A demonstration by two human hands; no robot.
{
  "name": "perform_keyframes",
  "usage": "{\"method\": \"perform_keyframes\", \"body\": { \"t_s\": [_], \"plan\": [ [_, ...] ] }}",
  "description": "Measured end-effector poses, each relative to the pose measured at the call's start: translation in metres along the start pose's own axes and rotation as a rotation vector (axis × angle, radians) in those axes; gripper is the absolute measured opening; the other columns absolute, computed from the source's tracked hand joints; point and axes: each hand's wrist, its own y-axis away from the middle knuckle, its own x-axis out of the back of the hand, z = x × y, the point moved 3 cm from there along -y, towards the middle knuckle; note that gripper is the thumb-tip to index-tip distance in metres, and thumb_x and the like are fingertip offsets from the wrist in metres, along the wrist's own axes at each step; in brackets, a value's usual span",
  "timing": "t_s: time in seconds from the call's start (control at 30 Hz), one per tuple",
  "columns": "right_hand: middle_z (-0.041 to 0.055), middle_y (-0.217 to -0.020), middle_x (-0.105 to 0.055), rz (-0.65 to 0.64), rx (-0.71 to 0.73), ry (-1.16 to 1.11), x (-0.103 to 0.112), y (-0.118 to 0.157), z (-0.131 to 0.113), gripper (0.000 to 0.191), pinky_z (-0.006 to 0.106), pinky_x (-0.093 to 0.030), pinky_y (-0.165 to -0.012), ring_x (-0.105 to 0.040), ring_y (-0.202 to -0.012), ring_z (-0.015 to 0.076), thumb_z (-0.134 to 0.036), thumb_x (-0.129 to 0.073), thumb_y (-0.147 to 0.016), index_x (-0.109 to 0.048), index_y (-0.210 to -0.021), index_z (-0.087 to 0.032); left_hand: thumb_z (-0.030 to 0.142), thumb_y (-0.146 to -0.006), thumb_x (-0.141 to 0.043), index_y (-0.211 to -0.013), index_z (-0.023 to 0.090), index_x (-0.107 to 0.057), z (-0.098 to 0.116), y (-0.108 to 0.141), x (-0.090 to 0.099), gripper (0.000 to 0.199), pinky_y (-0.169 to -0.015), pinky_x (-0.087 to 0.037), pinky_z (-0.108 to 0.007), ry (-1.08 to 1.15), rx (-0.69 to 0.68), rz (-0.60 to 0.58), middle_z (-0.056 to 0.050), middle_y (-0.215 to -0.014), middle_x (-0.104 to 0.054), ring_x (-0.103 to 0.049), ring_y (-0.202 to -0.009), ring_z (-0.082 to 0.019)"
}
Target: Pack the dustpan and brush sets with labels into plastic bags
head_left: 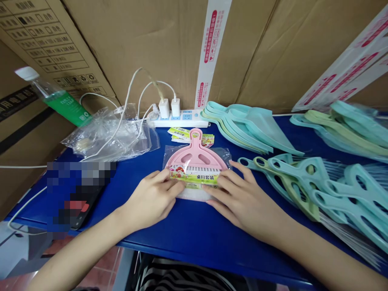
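The left hand [151,198] and right hand [242,202] are pressing open-fingered on the bagged pink dustpan [197,155], whose slick film [171,155] could slip.

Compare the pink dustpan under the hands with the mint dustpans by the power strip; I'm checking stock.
The pink dustpan sits in a clear bag with a printed label; the mint dustpans lie bare. It lies alone, handle pointing away, under the left hand and right hand; those are nested, handles pointing left. Both lie on the blue table.
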Motion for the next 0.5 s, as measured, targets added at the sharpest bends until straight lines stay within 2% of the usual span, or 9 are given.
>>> {"method": "perform_keyframes", "body": {
  "t_s": [0.23,0.5],
  "plan": [
    [0.0029,-0.072,-0.063,-0.002,-0.065,-0.019,0.007,0.004,0.005,0.024,0.046,-0.033,-0.103,-0.055,-0.084,0.0210,-0.022,-0.051,-0.092,-0.072,-0.080,-0.024,0.005,-0.083,-0.046,-0.092,0.018,-0.065,-0.012,0.003,0.003,0.025,-0.058,-0.045,-0.029,0.001,0.088,-0.028,0.000,-0.064,-0.063,-0.054,-0.070,-0.019],
    [0.0028,-0.070,-0.062,0.003,-0.125,-0.023,0.013,0.006,0.010,0.029,0.045,-0.034,-0.100,-0.053,-0.079,0.0209,-0.021,-0.051,-0.092,-0.073,-0.073,-0.025,0.002,-0.081,-0.048,-0.085,0.020,-0.066,-0.017,0.004,0.009,0.025,-0.054,-0.041,-0.028,-0.013,0.103,-0.051,0.002,-0.058,-0.061,-0.051,-0.063,-0.018]
  ]
}}
